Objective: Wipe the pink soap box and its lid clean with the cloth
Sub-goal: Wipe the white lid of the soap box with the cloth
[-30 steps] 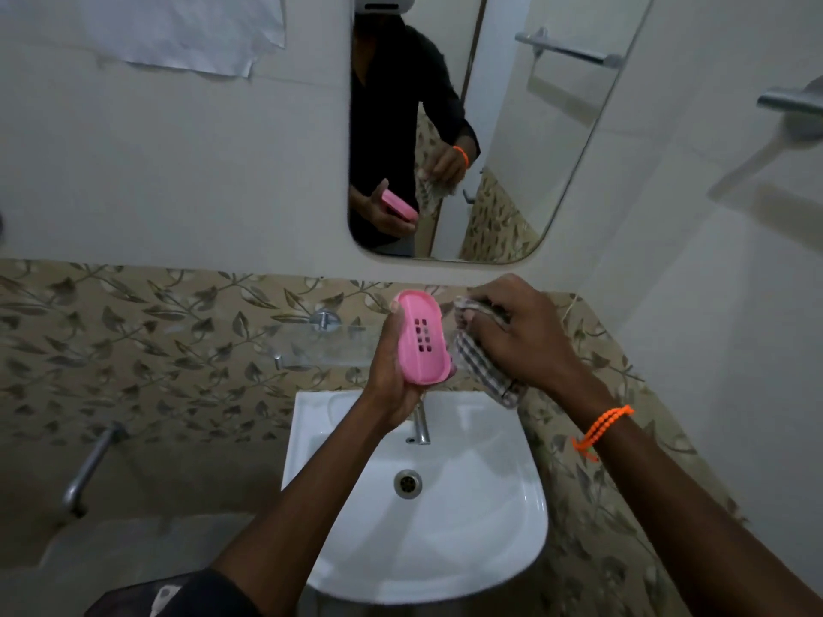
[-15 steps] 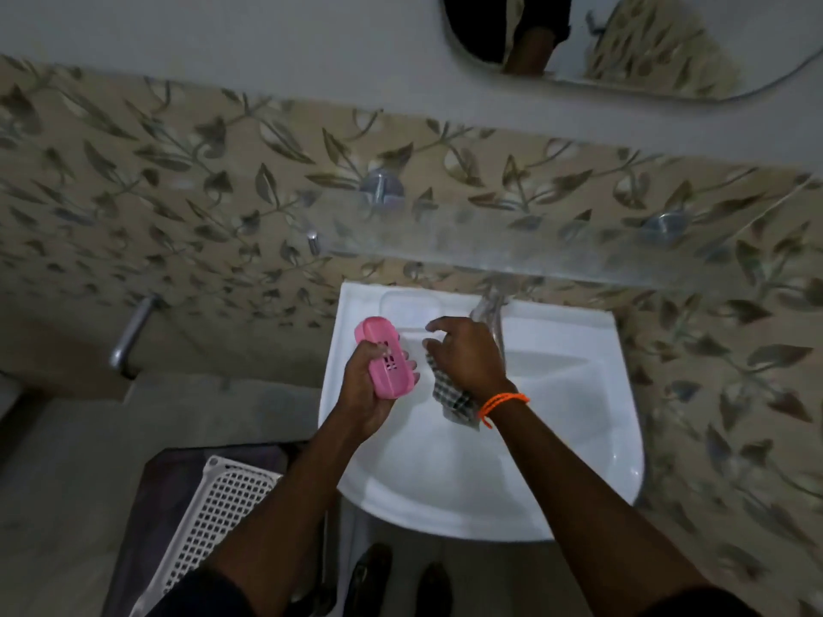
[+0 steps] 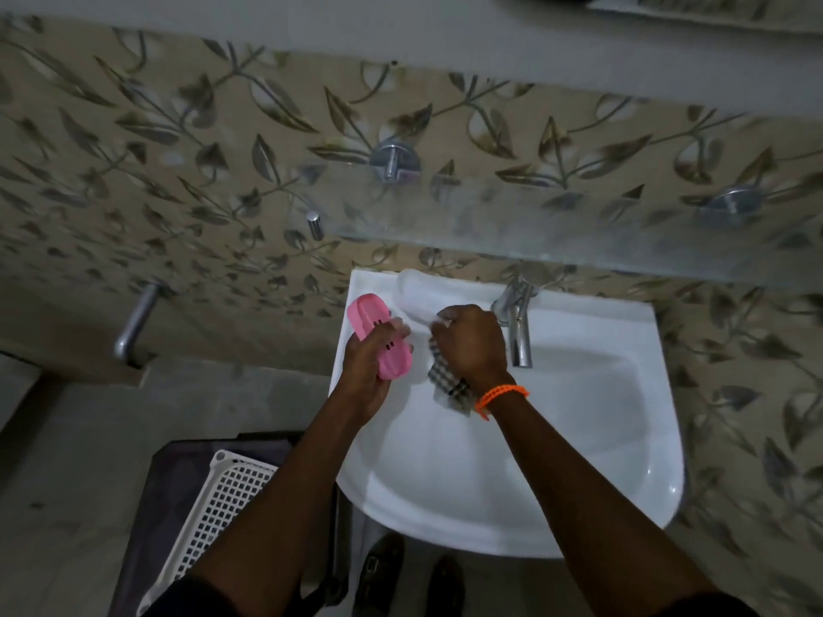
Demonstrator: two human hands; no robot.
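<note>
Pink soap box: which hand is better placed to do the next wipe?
Right. The right hand already grips the checked cloth just beside the pink soap box, while the left hand is occupied holding the box over the sink.

Both forearms are bare from wrist to past the elbow. The right hand (image 3: 472,345) has an orange beaded bracelet (image 3: 501,396) around its wrist, just behind the grip, with a short loose end hanging from it. The left hand (image 3: 367,371) wears nothing at the wrist. Dark sleeves (image 3: 191,594) begin high on the upper arms. Dark shoes (image 3: 378,572) cover the feet
</note>
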